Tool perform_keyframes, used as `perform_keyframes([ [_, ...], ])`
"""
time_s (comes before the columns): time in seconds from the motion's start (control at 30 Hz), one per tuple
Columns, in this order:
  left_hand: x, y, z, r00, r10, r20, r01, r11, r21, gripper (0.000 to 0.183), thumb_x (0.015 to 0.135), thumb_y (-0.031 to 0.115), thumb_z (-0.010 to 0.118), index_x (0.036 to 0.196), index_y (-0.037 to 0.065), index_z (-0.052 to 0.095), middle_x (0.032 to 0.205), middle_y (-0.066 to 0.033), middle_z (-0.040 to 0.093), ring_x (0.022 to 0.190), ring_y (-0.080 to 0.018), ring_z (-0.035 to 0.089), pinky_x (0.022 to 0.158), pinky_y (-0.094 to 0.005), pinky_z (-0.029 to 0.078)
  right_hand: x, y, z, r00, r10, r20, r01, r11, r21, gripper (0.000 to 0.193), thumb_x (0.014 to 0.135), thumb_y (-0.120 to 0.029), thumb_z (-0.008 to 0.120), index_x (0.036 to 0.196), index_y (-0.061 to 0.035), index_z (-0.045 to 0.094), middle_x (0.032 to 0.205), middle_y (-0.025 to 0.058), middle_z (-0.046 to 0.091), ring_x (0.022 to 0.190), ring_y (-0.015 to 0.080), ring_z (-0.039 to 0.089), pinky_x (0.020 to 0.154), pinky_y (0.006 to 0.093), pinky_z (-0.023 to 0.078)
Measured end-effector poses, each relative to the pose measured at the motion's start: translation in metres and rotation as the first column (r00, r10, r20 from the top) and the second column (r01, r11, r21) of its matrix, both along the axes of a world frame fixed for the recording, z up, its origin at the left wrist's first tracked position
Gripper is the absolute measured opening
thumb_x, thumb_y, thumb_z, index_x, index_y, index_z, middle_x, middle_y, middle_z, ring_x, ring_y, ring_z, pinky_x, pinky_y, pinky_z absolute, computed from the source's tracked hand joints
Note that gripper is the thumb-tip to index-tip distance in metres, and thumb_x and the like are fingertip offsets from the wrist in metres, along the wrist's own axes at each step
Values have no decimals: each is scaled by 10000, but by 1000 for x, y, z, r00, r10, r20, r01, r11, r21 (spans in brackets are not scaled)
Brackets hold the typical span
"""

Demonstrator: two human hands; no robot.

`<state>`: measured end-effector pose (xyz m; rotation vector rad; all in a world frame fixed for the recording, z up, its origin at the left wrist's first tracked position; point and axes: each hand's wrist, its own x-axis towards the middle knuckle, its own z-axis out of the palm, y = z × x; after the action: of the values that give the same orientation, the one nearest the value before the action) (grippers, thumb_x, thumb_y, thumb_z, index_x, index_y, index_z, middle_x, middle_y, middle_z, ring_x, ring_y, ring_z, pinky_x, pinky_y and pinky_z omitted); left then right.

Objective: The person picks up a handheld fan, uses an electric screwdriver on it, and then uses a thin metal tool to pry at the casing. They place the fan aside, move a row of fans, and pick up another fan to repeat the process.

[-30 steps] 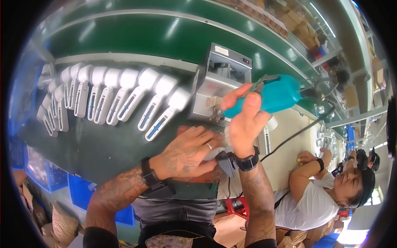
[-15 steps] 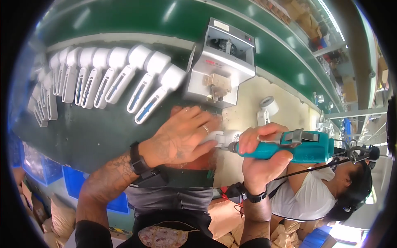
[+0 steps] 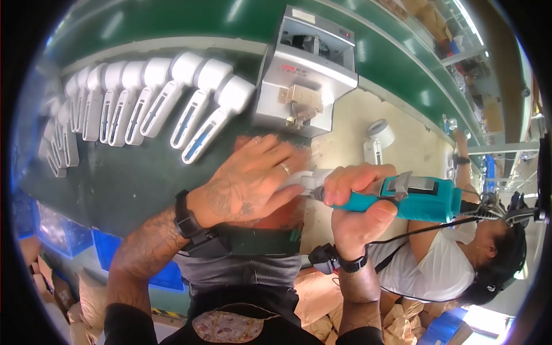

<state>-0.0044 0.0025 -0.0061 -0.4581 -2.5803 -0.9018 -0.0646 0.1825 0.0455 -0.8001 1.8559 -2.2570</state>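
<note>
My left hand (image 3: 253,179) lies over a white plastic housing (image 3: 311,179), holding it between thumb and fingers above a reddish pad (image 3: 275,225). Most of that housing is covered by my hands. A teal electric screwdriver (image 3: 424,199) is in my right hand (image 3: 359,208), fingers wrapped round its front end and thumb along its side. It lies roughly level, its tip pointing left at the housing; whether the bit sits in a screw is too small to tell. To the left stretches a curved row of white round-headed housings with slotted handles (image 3: 201,133).
A grey metal machine (image 3: 299,77) stands beyond my hands. Another white housing (image 3: 380,135) rests on the pale surface to the right. A co-worker in a white shirt (image 3: 428,261) is close on my right. Blue bins (image 3: 109,253) stand below the table's left edge.
The screwdriver and my right hand have moved slightly left and tilted a little. My left hand keeps its hold on the housing. A co-worker's arm now reaches out at the right.
</note>
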Motion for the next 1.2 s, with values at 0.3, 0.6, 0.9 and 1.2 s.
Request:
perform_keyframes([
  [0.3, -4, 11, 9, 1000, -11, 16, 11, 1000, 14, 368, 851, 208, 756, 1190, 88, 676, 1205, -81, 629, 1026, -307, 576, 891, -429, 465, 2, 12, 0, 998, -2, -55, 0, 999, -41, 606, 956, -606, 635, 993, -16, 500, 700, 101, 553, 595, 237, 559, 594, 370, 487],
  [0.6, 63, 13, 1, 978, -25, -208, 22, 1000, -18, 388, 822, 188, 833, 1161, 65, 688, 919, -50, 669, 815, -221, 668, 721, -379, 544, 67, 48, 10, 993, -119, 1, 110, 919, -379, 638, 973, -748, 469, 953, -111, 482, 617, -15, 454, 452, 106, 420, 437, 268, 339],
  [0.9, 246, -161, -24, 194, 981, -8, -643, 134, 754, 359, 1067, 109, 544, 1382, -59, 503, 1239, -110, 658, 1068, -135, 628, 942, -281, 503, 103, 83, -6, 996, -65, -54, 56, 986, -158, 747, 952, -735, 514, 1091, -2, 543, 660, 68, 512, 528, 192, 492, 492, 309, 415],
  [1.2, 331, -340, -90, 291, 762, -579, -714, -230, -662, 405, 976, 222, 660, 1320, 10, 623, 1261, -219, 637, 1138, -365, 618, 920, -471, 528, 83, 102, -15, 999, -7, -42, 7, 1000, -12, 757, 937, -782, 495, 1022, -29, 489, 615, 42, 487, 492, 157, 493, 444, 274, 360],
])
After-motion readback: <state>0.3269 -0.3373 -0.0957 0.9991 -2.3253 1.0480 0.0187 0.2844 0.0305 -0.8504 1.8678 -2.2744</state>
